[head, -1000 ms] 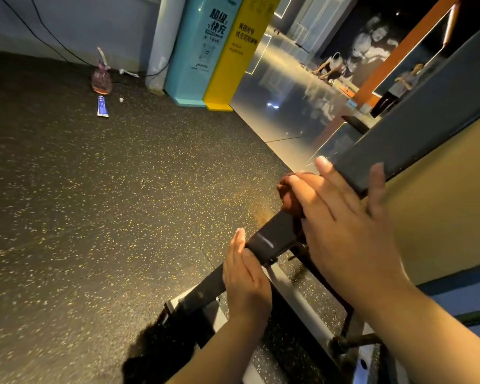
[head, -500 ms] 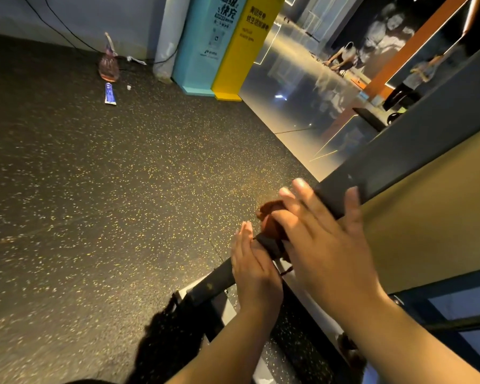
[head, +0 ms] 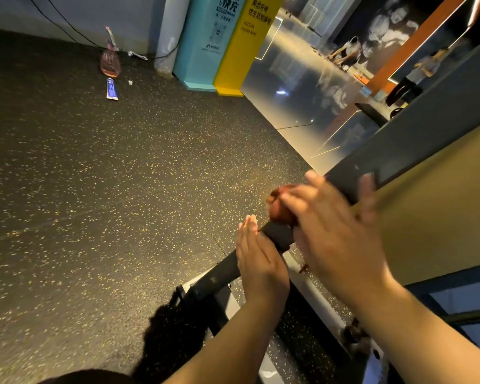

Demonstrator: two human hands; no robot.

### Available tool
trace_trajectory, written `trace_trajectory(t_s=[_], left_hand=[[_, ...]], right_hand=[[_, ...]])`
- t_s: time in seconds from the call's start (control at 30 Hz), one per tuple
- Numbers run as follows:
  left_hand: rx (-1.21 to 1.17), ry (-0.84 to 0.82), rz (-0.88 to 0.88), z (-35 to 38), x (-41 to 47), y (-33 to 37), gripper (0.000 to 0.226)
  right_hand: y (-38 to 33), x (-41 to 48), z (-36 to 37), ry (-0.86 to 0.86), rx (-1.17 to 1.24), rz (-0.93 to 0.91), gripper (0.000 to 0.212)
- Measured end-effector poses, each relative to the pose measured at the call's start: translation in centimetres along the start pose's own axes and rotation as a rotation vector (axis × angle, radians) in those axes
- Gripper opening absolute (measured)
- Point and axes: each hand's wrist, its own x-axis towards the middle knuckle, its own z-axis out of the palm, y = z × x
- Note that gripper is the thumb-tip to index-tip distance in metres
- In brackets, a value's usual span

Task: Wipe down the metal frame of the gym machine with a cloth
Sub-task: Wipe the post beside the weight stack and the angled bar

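A black metal frame bar (head: pixel 279 235) of the gym machine slants from lower left to upper right. My right hand (head: pixel 336 234) lies across it, its fingers stretched over a bunched reddish-brown cloth (head: pixel 277 209) and pressing it onto the bar, the thumb spread on the bar's far side. Just below, my left hand (head: pixel 258 267) rests on the bar with straight fingers along its left side. A short stretch of bare bar shows between the two hands. Most of the cloth is hidden under my right fingers.
A speckled rubber floor (head: pixel 122 189) spreads to the left. On it, far off, stand a pink spray bottle (head: pixel 110 58) and a blue tube (head: pixel 111 89). A teal and yellow kiosk (head: pixel 205 42) stands behind. A beige panel (head: pixel 441 203) is right of the bar. People (head: pixel 344 55) are far back.
My right hand slid the cloth down the bar until it met my left hand, then moved it back up a little. My left hand stayed on the bar.
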Motion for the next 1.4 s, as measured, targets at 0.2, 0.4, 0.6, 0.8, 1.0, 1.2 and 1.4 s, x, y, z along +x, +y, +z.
trace_trajectory(t_s=[0.2,0.4,0.6,0.8,1.0,1.2,1.4], left_hand=[[-0.027,-0.009,0.011,0.1,-0.1,-0.2,0.06],[0.105,-0.048,0.06,0.5,0.4,-3.3,0.062],[-0.017,-0.002,-0.004,0.1,-0.2,0.2,0.059],[-0.199,-0.048,-0.153,0.1,0.3,-2.9,0.048],[0.029,-0.04,-0.012,-0.1,-0.1,-0.2,0.062],[-0.02,-0.018,-0.016,0.0,-0.2,-0.3,0.067],[0.121,-0.039,0.022,0.0,-0.3,-2.2,0.061]], right_hand=[[-0.6,-0.3,1.0,0.024,0.043,0.107,0.033],[-3.1,-1.5,3.1,-0.122,0.007,0.005,0.038],[-0.4,-1.0,1.0,0.025,-0.02,0.148,0.038],[-3.0,-2.7,3.7,-0.144,-0.003,-0.013,0.041],[1.4,0.7,-0.8,0.084,-0.071,0.086,0.041],[-1.0,-0.4,0.7,-0.121,-0.037,0.106,0.045],[-2.2,-0.9,1.6,-0.187,-0.096,-0.059,0.04]])
